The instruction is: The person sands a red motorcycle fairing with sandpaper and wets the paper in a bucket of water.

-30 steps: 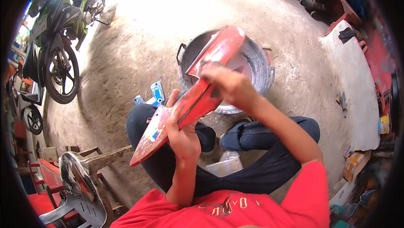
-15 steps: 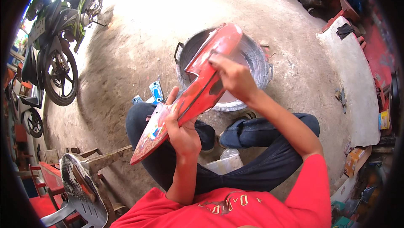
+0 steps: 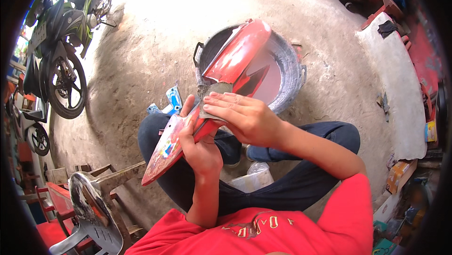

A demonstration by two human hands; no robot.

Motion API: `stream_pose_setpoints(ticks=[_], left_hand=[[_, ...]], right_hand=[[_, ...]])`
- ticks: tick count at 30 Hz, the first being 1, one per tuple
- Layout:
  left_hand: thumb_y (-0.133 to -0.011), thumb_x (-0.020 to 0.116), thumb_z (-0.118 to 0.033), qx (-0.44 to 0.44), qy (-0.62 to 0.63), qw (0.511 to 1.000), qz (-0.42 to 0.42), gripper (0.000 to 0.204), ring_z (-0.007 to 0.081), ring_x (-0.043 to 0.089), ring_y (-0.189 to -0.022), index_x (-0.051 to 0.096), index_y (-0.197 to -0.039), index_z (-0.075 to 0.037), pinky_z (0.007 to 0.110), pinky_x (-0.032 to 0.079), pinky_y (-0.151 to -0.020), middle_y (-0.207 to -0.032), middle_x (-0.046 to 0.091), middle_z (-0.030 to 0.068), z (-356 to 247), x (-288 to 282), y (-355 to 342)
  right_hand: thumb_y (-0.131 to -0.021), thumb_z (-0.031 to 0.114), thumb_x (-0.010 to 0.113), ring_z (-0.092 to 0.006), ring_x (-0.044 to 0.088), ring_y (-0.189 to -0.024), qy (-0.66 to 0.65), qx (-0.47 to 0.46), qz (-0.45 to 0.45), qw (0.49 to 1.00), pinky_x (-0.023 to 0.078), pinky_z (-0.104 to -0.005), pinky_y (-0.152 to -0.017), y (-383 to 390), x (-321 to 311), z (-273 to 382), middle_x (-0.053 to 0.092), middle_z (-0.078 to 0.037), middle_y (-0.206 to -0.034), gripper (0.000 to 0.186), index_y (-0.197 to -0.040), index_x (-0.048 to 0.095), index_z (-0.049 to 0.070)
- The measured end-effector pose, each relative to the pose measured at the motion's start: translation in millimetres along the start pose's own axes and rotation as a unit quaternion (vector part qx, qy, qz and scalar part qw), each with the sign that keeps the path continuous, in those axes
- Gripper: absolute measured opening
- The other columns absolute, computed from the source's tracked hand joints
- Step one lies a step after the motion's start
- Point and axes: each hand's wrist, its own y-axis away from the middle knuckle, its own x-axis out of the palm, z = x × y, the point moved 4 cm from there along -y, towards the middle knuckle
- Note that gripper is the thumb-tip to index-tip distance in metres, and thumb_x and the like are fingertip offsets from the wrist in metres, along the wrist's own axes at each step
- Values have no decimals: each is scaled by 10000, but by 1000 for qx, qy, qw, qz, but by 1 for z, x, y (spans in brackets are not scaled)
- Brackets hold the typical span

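Note:
A long red motorcycle body panel [image 3: 242,55] slants from above my left thigh to over a grey basin [image 3: 295,83]. My left hand [image 3: 203,153] grips its near half, thumb on top and one finger showing beyond the far edge. Past that hand, my right hand [image 3: 252,119] presses a grey sheet of sandpaper [image 3: 221,88] against the panel's middle, fingers laid together over it. Scuffed colour patches mark the panel's pointed near end. Cloudy pinkish water [image 3: 270,85] lies in the basin. The panel's underside is hidden.
A blue-and-white piece [image 3: 174,99] lies on the concrete floor left of the basin. A white container [image 3: 252,182] sits between my legs. Motorbikes [image 3: 66,78] stand at left, a worn chair [image 3: 96,212] at lower left, and a pale slab [image 3: 398,90] at right.
My right hand has come down the panel toward my left hand, and the grey sandpaper now shows under its fingers. My left hand keeps its grip; the panel has shifted slightly.

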Motion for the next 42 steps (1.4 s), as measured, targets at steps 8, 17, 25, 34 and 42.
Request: stream_pose_setpoints(ticks=[8,17,25,34,42], left_hand=[[-1026,349,-237,1,-22,999,-29,590,378,640,-1272,346,-1535,61,494,550,-1059,-1395,588,325,-2,6,1],[-1016,360,-249,-3,-19,1000,-15,604,380,639,-1272,353,-1531,68,490,548,-1062,-1387,593,324,-1,10,2],[-1022,358,-239,-11,-20,1000,-19,595,384,647,-1259,347,-1533,63,477,576,-1027,-1371,601,327,3,12,2],[-1011,368,-196,-2,-3,1000,-23,566,348,685,-1199,367,-1510,71,456,592,-1008,-1328,627,296,-3,1,1],[-1037,379,-203,-32,40,999,-2,554,341,663,-1238,354,-1522,64,451,565,-1048,-1356,619,282,1,18,0]], right_hand=[[-885,-41,591,-354,661,-1244,77,122,-56,988,539,-443,-1064,14,4,-83,689,-184,-1317,414,-1275,697,47],[-924,19,568,-302,683,-1224,76,353,-13,933,551,-442,-1061,14,-18,-133,713,-186,-1273,358,-1259,690,41],[-927,63,597,-329,682,-1203,93,113,-59,987,553,-425,-1055,16,-9,-98,711,-165,-1270,322,-1235,695,59],[-887,-13,618,-324,656,-1269,43,14,-22,999,522,-447,-1090,10,4,-51,695,-152,-1328,438,-1308,684,91],[-1069,375,563,-243,713,-758,18,524,-190,830,556,-408,-681,174,-58,-310,741,-104,-841,403,-930,730,36]])
